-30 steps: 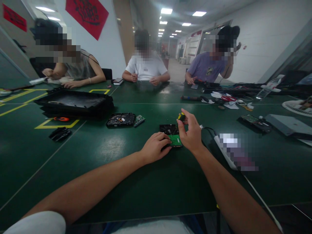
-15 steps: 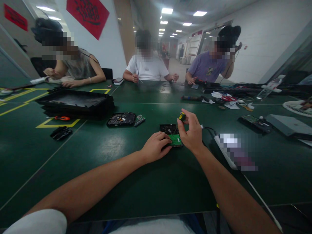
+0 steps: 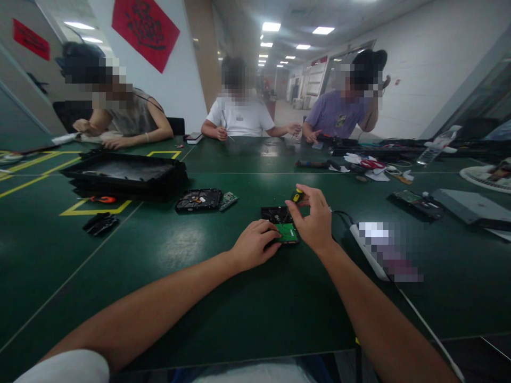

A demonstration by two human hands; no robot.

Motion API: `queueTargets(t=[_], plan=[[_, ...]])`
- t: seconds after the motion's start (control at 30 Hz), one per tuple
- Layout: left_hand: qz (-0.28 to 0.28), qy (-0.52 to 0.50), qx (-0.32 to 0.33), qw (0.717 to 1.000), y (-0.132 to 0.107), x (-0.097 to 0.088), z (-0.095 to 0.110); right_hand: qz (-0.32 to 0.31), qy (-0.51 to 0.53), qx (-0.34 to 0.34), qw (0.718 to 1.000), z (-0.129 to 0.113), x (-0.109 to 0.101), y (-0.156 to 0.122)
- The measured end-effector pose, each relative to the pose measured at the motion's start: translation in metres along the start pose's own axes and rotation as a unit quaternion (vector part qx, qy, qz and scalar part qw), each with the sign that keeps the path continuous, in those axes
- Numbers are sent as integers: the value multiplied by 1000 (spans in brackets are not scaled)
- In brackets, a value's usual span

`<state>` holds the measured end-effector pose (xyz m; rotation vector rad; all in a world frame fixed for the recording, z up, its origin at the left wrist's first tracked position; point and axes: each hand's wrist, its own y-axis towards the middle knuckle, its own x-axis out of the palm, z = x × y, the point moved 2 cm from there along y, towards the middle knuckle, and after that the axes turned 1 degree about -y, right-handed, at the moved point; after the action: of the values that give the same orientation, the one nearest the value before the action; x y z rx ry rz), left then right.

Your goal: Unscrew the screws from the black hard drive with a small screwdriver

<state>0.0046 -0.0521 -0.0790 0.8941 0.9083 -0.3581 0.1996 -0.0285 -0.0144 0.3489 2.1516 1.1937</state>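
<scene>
A hard drive with a green circuit board facing up lies on the table in front of me. My left hand grips its left side, with fingers over the board and the thumb along the near edge. My right hand is just above the drive's right side. Between its thumb and fingers it pinches a small screwdriver by its yellow and black handle. The shaft is hidden, so I cannot tell whether the tip touches the drive.
Left of the drive are another hard drive, a loose circuit board, stacked black trays and black gloves. A white power strip with a cable is on the right, beside a grey metal box. Several people sit opposite.
My right thumb and the screwdriver handle have shifted slightly, while my left hand stays on the hard drive. The view has tilted up a little. Opposite, the middle person's hand moved right.
</scene>
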Motion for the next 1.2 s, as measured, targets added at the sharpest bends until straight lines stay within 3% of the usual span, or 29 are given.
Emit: queueTargets(t=[1.2], plan=[[4,-4,1,1000,2,0,1,-21,18,3,1000,0,0,0]])
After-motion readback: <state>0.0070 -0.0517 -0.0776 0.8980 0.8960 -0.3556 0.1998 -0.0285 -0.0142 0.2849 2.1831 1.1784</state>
